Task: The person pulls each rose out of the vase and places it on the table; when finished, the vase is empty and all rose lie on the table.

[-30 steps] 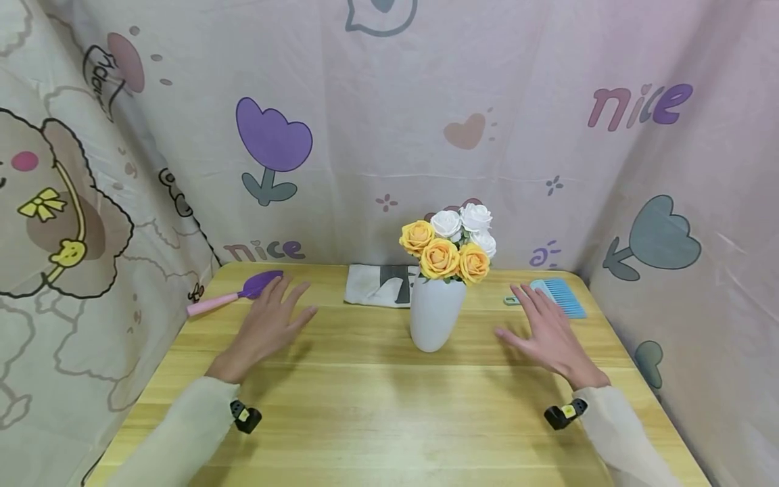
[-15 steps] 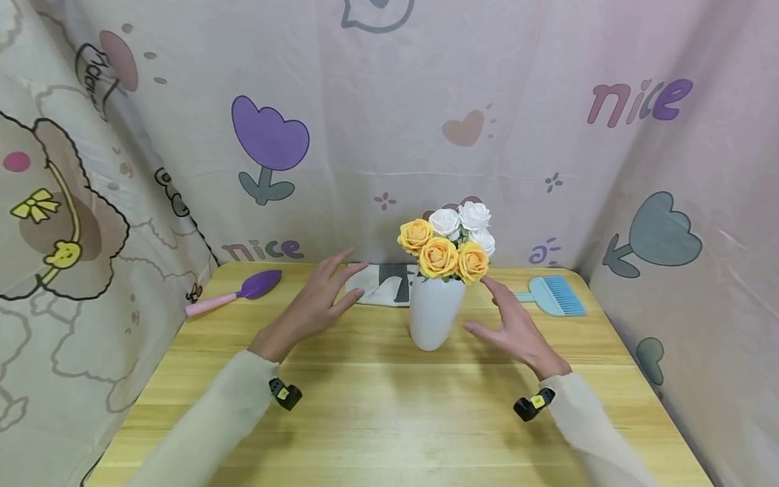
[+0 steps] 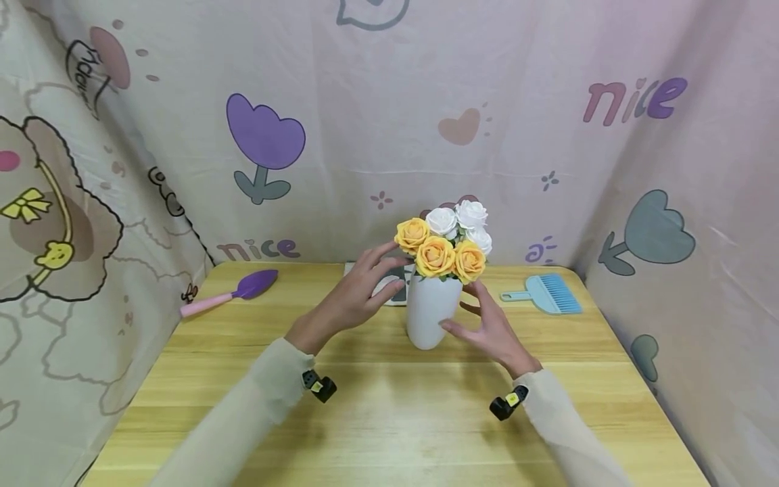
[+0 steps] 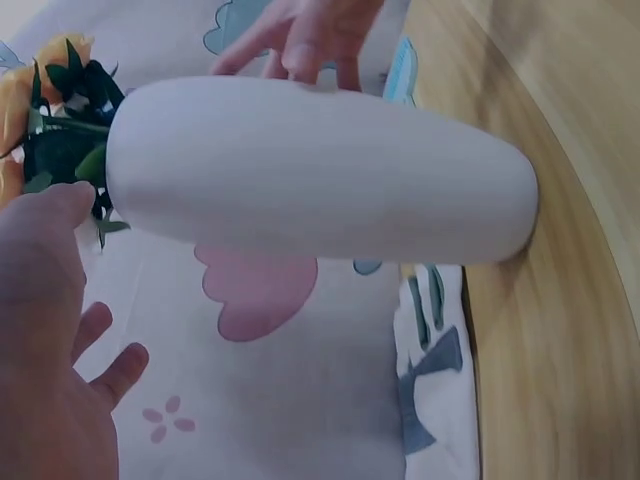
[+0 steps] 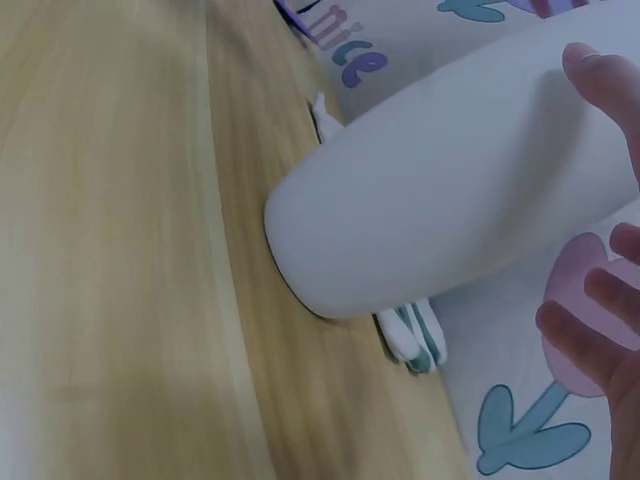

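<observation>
A white vase (image 3: 429, 311) stands upright on the wooden table, holding yellow roses (image 3: 435, 256) and white roses (image 3: 471, 214). On its left is my left hand (image 3: 356, 297), fingers spread, with the fingertips close to the yellow roses; in the left wrist view the thumb overlaps the leaves at the vase mouth. My right hand (image 3: 496, 331) surrounds the vase's right side, thumb in front and fingers towards the back. In the right wrist view its fingers (image 5: 580, 345) stay apart from the vase. Whether the right thumb (image 5: 600, 80) touches the vase, I cannot tell.
Behind my left hand lies a folded white and grey cloth (image 4: 440, 390), partly hidden. A purple trowel (image 3: 255, 284) with a pink handle rests at the table's back left, and a blue brush (image 3: 538, 292) at the back right. Printed curtains (image 3: 365, 122) border the table.
Both hands have moved inward: the left from above the trowel rightward to the vase, the right from in front of the brush leftward to it. The vase stays in place.
</observation>
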Demonstrator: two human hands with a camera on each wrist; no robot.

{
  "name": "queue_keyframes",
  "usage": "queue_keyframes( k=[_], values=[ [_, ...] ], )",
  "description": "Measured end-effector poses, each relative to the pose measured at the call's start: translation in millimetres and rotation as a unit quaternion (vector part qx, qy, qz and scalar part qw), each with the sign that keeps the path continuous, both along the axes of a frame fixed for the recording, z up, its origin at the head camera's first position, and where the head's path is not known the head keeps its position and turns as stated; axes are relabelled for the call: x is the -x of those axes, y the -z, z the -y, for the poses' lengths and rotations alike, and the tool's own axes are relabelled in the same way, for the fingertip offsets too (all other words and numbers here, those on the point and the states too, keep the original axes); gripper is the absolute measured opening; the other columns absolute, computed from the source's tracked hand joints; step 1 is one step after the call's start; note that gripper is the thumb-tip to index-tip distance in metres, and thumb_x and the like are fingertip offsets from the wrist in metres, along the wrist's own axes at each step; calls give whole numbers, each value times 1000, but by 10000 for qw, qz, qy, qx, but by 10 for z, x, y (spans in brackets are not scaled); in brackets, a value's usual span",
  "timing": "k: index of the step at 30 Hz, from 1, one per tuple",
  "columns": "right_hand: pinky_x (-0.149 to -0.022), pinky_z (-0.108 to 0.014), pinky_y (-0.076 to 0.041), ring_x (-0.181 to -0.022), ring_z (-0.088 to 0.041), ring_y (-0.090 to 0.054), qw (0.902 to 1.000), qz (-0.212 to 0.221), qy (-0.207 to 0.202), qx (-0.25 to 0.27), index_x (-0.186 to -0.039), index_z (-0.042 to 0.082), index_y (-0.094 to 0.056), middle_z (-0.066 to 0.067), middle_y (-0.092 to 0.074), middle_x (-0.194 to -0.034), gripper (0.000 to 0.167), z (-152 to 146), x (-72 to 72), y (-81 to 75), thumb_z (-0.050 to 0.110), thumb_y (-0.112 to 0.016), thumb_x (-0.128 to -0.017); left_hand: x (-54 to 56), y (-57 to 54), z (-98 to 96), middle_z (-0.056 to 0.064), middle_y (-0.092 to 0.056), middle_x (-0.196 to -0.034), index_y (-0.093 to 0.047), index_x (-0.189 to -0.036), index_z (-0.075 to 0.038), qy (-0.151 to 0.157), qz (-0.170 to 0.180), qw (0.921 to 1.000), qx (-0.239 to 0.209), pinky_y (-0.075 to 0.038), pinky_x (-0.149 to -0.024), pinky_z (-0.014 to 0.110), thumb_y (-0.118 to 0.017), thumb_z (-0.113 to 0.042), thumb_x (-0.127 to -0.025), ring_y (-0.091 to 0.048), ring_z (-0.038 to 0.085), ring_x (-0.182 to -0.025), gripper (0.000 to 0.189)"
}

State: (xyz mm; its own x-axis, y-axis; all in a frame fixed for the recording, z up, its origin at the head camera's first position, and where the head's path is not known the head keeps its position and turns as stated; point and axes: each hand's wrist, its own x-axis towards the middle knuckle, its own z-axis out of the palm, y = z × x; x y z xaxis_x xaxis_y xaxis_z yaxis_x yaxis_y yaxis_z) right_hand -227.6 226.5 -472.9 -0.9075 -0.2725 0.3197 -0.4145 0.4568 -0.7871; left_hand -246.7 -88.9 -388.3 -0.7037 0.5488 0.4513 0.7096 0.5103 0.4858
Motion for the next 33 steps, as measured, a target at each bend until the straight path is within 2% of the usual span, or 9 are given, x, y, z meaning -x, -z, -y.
queue_keyframes(
  k=[6,9,12,17,21,27,29,33],
  values=[
    [-108,-64,-57,-151,-46,-49,9997,2,-102,222,-170,29,-25,-17,-47,-166,103,84,10,65,24,-91,-92,58,-1,-114,17,-49,-162,-63,-137,-7,290,-502,9976,-375,-41,-126,60,-57,-15,-114,-43,38,-153,26],
    [-108,-63,-57,-149,-47,-51,9993,74,-109,344,-170,27,-22,-19,-46,-167,103,126,20,97,22,-90,-92,100,9,-169,17,-51,-158,-62,-136,-5,341,-563,9963,-551,-43,-125,58,-57,-12,-113,-46,36,-149,25],
    [-110,-64,-56,-149,-48,-52,9989,183,-96,413,-172,30,-16,-19,-42,-171,108,155,21,117,22,-89,-93,140,8,-232,18,-51,-158,-61,-140,-3,374,-420,9960,-702,-42,-125,57,-57,-11,-113,-47,35,-149,28],
    [-111,-66,-54,-148,-49,-52,9984,255,-48,503,-174,31,-9,-20,-40,-172,113,174,1,120,21,-89,-93,188,4,-327,18,-47,-164,-51,-155,-2,426,5,9961,-776,-43,-126,56,-54,-13,-114,-46,35,-153,43],
    [-112,-66,-53,-148,-48,-52,9983,293,7,513,-174,31,-7,-21,-39,-173,115,180,4,126,22,-88,-94,208,15,-368,17,-48,-164,-51,-157,-2,335,73,9946,-975,-49,-122,51,-53,-10,-114,-50,32,-151,44],
    [-113,-65,-53,-149,-47,-51,9979,369,36,523,-174,38,-7,-20,-38,-174,116,182,4,126,25,-89,-93,203,7,-420,19,-56,-152,-61,-146,2,104,-448,9880,-1475,-58,-112,47,-57,-4,-111,-61,32,-137,35],
    [-113,-65,-53,-150,-47,-51,9981,341,38,505,-174,40,-6,-19,-37,-174,117,181,5,130,25,-89,-93,208,9,-441,20,-55,-149,-62,-143,2,54,-554,9848,-1648,-60,-108,45,-58,-3,-111,-63,33,-132,33],
    [-113,-65,-53,-150,-47,-51,9986,265,38,467,-174,41,-4,-18,-37,-175,118,184,11,139,24,-88,-94,215,15,-475,23,-47,-151,-62,-138,4,28,-562,9807,-1871,-62,-105,42,-57,0,-110,-62,35,-133,29]
  ],
)
